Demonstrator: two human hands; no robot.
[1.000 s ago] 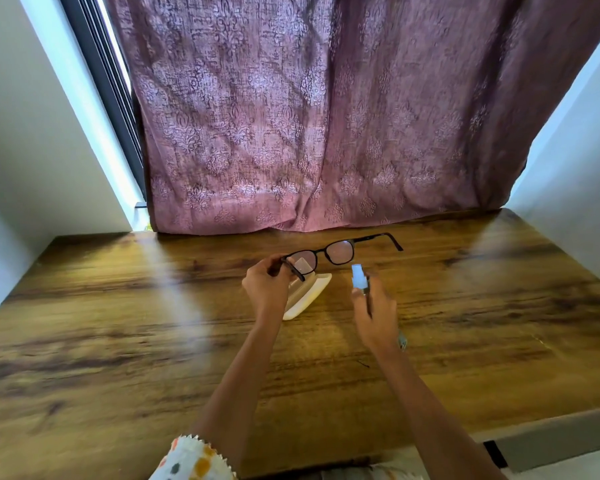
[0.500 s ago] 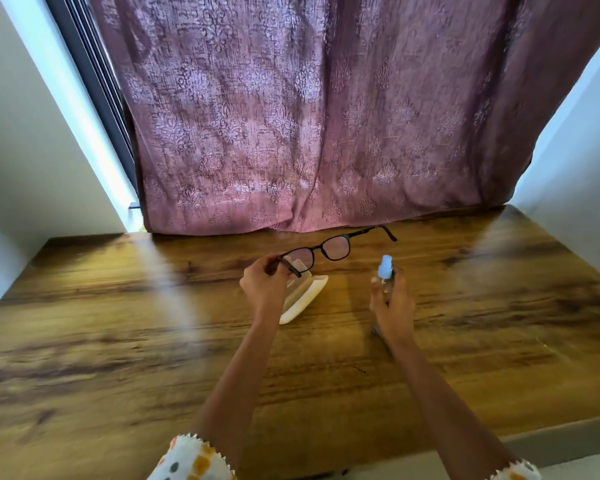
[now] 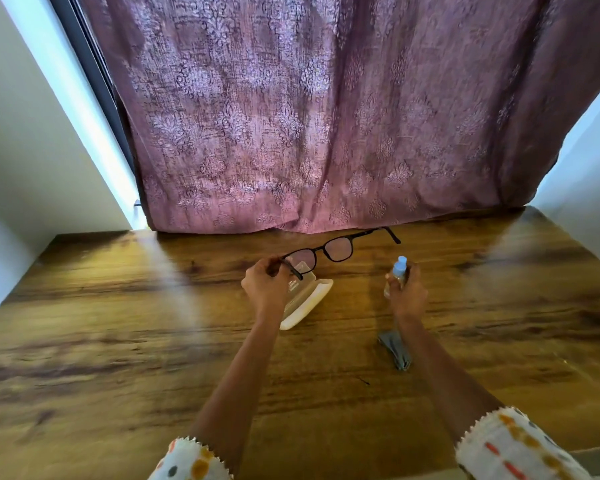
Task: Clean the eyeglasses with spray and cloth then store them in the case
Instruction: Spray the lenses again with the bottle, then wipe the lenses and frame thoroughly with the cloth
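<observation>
Right hand (image 3: 407, 294) now lowers spray bottle (image 3: 397, 271), fingers clenched round it; left hand (image 3: 267, 289) pinches eyeglasses (image 3: 326, 252). I judge cloth (image 3: 394, 349) next.

A wooden table (image 3: 118, 341) with a white case (image 3: 312, 296) and a grey cloth (image 3: 392, 346) on it.

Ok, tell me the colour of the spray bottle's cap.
Light blue; the cap tops the spray bottle in the right hand, seen in the head view.

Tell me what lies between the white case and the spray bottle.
In the head view, only bare table separates the case from the spray bottle that the right hand grips.
</observation>
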